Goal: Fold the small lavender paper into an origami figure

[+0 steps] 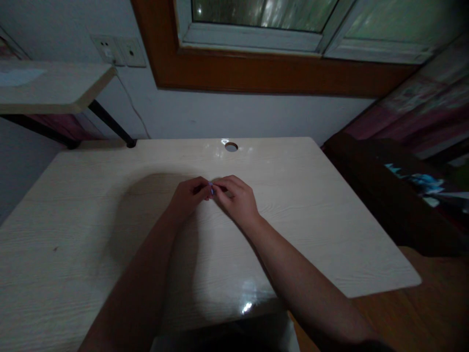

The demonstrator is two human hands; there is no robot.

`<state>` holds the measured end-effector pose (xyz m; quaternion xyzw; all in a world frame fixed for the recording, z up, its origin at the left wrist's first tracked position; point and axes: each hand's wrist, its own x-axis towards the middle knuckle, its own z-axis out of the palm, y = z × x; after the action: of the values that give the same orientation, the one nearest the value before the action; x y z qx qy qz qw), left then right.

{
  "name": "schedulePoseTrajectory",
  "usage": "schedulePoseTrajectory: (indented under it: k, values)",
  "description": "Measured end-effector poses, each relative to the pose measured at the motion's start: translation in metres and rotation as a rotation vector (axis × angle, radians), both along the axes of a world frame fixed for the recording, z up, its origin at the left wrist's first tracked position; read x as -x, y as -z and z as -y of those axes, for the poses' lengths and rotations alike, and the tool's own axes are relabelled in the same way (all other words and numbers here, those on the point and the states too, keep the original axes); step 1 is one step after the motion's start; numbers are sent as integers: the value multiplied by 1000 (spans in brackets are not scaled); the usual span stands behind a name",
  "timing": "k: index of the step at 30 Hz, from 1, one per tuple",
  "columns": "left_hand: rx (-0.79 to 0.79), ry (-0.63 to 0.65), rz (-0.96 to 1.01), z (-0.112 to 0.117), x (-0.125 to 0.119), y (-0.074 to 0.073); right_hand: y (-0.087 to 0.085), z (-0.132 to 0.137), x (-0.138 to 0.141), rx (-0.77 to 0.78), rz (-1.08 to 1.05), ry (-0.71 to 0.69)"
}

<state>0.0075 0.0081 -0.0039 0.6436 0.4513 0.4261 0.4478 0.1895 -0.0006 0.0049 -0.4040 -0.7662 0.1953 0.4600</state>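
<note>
My left hand (188, 195) and my right hand (237, 196) meet above the middle of the pale wood-grain table (293, 254). Between their fingertips is a tiny bluish-purple object (211, 189), mostly covered by the fingers and too small to name. The left thumb and forefinger are pinched at its left side. From the right, the other thumb and forefinger close on it as well. Both forearms reach in from the front edge, and a soft shadow falls left of my left hand.
A round hole (231, 146) pierces the table near its back edge. At the back left, a raised shelf (54, 93) stands on black legs. Wall sockets (119, 51) with a cord are behind it. A dark wooden piece (370, 181) with a blue crumpled item (421, 182) is at the right.
</note>
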Motion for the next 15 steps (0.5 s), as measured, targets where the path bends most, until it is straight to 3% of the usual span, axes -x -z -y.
schedulePoseTrajectory:
  k: [9, 15]
  values:
    - [-69, -6, -61, -1, 0, 1, -4, 2, -1, -67, 108, 21]
    - [-3, -33, 3, 2, -3, -5, -5, 4, 1, -87, 200, 78]
